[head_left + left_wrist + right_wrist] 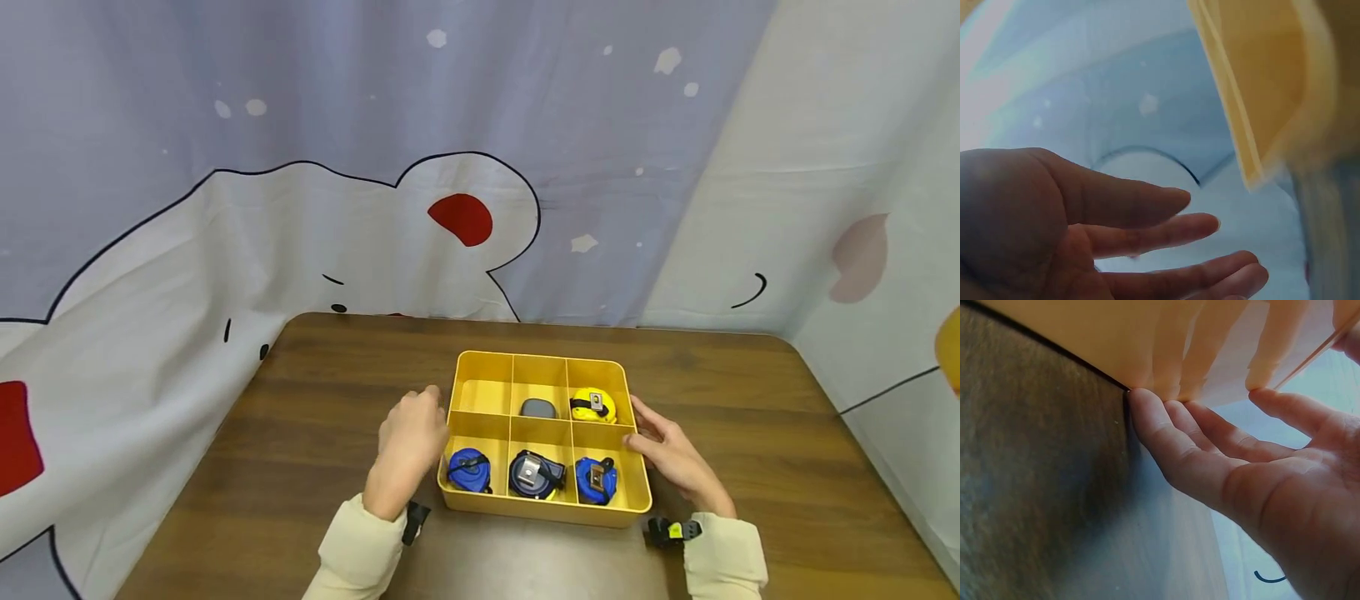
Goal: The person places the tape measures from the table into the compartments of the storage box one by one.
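A yellow six-compartment box (540, 510) stands on the wooden table. Its front row holds a blue tape measure (469, 472) at left, a dark tape measure (534, 475) in the middle and another blue tape measure (596, 480) at right. At the back right lies a yellow tape measure (592, 406), and a grey rounded object (537, 408) sits in the back middle compartment. My right hand (671, 454) grips the box's right wall, fingertips against the outside and thumb over the rim. My left hand (412, 433) hovers beside the left wall, its fingers (1154, 240) extended and holding nothing.
The brown table (337, 358) extends around the box on all sides. Behind it hangs a printed curtain (600, 208), which also runs along the left and right. Dark straps with a small device (663, 532) sit at both wrists.
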The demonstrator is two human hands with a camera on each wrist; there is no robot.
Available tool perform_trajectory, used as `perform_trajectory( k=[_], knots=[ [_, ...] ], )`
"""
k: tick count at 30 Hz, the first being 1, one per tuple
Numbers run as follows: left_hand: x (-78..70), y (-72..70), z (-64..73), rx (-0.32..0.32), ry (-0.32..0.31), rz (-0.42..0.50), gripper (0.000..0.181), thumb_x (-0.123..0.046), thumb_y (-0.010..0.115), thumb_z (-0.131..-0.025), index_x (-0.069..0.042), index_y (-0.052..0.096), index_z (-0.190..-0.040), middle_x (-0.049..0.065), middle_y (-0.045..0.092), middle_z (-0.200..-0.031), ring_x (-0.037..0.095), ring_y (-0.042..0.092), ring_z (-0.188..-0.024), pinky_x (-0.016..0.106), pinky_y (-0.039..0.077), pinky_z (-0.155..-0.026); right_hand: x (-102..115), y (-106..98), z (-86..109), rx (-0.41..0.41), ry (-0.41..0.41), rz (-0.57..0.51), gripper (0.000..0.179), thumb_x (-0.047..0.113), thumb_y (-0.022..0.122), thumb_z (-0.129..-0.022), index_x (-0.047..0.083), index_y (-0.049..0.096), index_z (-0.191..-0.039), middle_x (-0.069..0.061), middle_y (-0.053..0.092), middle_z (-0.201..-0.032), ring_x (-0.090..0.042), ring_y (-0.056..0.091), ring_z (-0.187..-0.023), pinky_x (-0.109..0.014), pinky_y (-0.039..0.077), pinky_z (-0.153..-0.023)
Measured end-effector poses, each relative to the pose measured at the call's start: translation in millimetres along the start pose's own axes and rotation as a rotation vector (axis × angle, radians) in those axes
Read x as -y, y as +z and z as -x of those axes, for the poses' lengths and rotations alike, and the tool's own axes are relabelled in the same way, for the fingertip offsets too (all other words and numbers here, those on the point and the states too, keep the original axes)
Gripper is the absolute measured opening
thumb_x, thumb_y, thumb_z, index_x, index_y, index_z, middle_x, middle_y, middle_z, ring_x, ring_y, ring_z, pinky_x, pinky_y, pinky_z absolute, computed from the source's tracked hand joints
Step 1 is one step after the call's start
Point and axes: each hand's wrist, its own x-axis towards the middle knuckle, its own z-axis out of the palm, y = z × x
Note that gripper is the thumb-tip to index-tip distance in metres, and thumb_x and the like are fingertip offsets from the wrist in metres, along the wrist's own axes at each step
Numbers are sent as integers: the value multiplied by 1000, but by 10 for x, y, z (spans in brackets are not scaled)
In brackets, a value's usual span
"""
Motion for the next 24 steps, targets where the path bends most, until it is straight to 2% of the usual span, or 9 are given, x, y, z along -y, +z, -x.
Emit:
perform_trajectory(
  k=[5,9,12,16,20,24],
  knots=[
    [331,8,-39,92,-107,-8,39,-14,58,-83,-2,53,-120,25,55,-104,42,55,-88,53,46,-64,-6,-4,1,-9,13,-10,72,12,57,-89,8,16,-147,-31,37,-135,-34,55,-106,-41,52,-75],
    [491,101,-89,171,-175,-5,58,-19,68,-79,-3,46,-131,32,47,-115,48,47,-98,55,44,-70,-20,-21,15,-21,18,-13,71,11,57,-89,8,16,-147,-31,38,-134,-37,54,-106,-42,52,-75],
    [542,193,-108,198,-192,7,68,-22,76,-73,-4,46,-131,32,45,-114,48,45,-98,54,44,-71,-18,-29,25,-23,20,-20,71,11,57,-89,8,16,-147,-31,37,-135,-35,54,-107,-42,52,-76],
    [571,300,-123,219,-200,9,76,-22,81,-66,-5,46,-131,32,43,-112,47,44,-95,53,44,-70,0,-17,26,-22,14,-11,71,10,57,-89,8,17,-147,-31,38,-134,-36,54,-107,-42,51,-77],
    [601,401,-145,238,-209,-5,78,-21,82,-64,-7,46,-132,33,42,-112,47,45,-92,53,44,-71,8,1,20,-16,12,5,71,10,57,-89,7,17,-147,-31,40,-132,-31,54,-106,-41,51,-79],
    [616,461,-174,231,-214,-4,76,-20,81,-65,-8,47,-132,31,44,-108,45,46,-91,52,44,-70,12,0,17,-30,21,11,71,12,58,-88,8,18,-147,-29,40,-133,-22,56,-104,-42,50,-80]
  ],
)
